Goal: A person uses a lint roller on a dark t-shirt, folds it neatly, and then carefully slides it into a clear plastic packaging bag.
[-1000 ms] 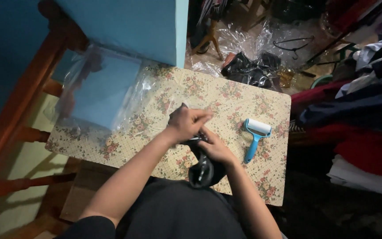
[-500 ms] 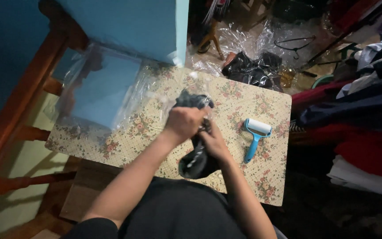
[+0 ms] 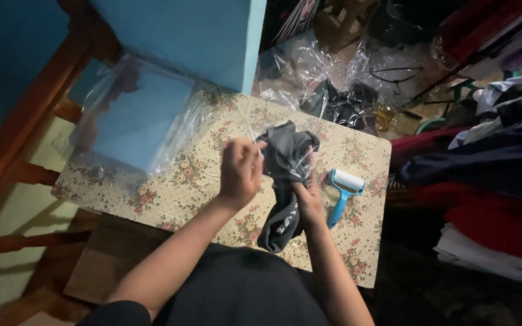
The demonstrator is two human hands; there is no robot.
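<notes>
Nearest, the right hand (image 3: 309,202) has its fingers clamped on a dark grey crumpled cloth garment (image 3: 285,181), which hangs over the near half of the worktop (image 3: 194,181) with its flowered cream covering. Just left of the garment, the left hand (image 3: 240,169) pinches together on what looks like thin clear plastic film at the garment's top; the film could tear or slip free if tugged. Right of the garment lies a light blue plastic lint roller (image 3: 341,193), close enough to be knocked off. Farther left of the garment sits a clear plastic bag over something blue (image 3: 134,121).
</notes>
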